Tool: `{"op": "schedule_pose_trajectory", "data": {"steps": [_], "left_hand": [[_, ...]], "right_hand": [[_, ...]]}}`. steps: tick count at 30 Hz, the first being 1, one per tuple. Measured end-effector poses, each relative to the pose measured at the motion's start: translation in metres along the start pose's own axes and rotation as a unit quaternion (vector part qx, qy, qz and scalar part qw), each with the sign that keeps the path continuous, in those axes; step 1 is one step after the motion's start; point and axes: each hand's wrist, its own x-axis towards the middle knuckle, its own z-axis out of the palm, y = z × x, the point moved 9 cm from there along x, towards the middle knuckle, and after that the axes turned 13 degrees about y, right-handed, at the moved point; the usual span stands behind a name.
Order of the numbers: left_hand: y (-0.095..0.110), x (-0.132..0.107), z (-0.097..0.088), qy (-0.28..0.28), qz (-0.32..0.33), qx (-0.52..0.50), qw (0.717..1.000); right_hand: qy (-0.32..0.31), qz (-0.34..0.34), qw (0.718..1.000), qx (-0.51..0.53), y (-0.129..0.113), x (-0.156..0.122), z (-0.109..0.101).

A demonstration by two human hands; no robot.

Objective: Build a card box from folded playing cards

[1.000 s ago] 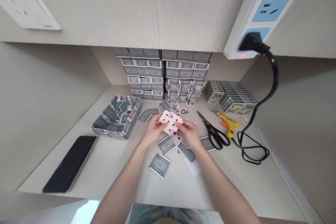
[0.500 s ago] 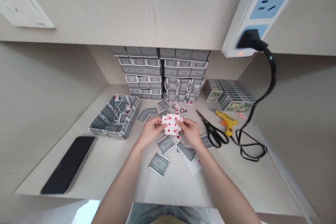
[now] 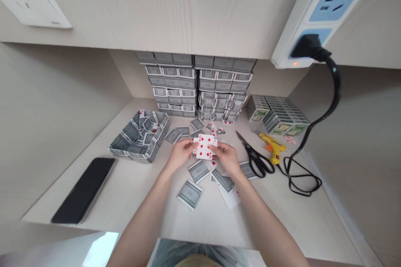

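Between my two hands I hold playing cards, a six of diamonds facing me with another card crosswise behind it. My left hand pinches their left edge, thumb in front. On the right edge my right hand pinches in the same way. Under and around them lie loose playing cards, some folded, with grey patterned backs, such as a folded card nearer me. Black-handled scissors rest right of my right hand, beside a yellow glue gun.
At left stands a box made of folded cards with card pieces inside. A black phone lies in front of it. Stacked card-built boxes rise at the back. Card packs stand back right. A power strip with a hanging cable is above.
The camera view has shifted slightly, so the surroundings appear a little to the right. Both hands keep hold of the cards, and the front card sits slightly differently over the one behind.
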Motion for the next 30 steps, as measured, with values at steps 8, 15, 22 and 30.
{"op": "schedule_pose_trajectory", "data": {"steps": [8, 15, 22, 30], "left_hand": [[0.0016, 0.0008, -0.0025, 0.013, 0.016, 0.024, 1.0], [0.004, -0.0007, -0.0012, 0.016, 0.012, 0.018, 1.0], [0.006, -0.0019, -0.0003, 0.008, 0.009, 0.027, 1.0], [0.0017, -0.001, -0.0007, 0.009, 0.004, 0.037, 0.999]], "right_hand": [[0.002, -0.002, 1.0, -0.016, 0.0045, 0.0037, -0.0012], [0.005, 0.001, 1.0, -0.028, 0.0081, 0.0054, -0.0028], [-0.02, 0.023, 1.0, -0.004, 0.0032, 0.0011, 0.0016], [-0.042, 0.047, 0.998, -0.003, 0.0052, -0.0007, 0.0048]]}}
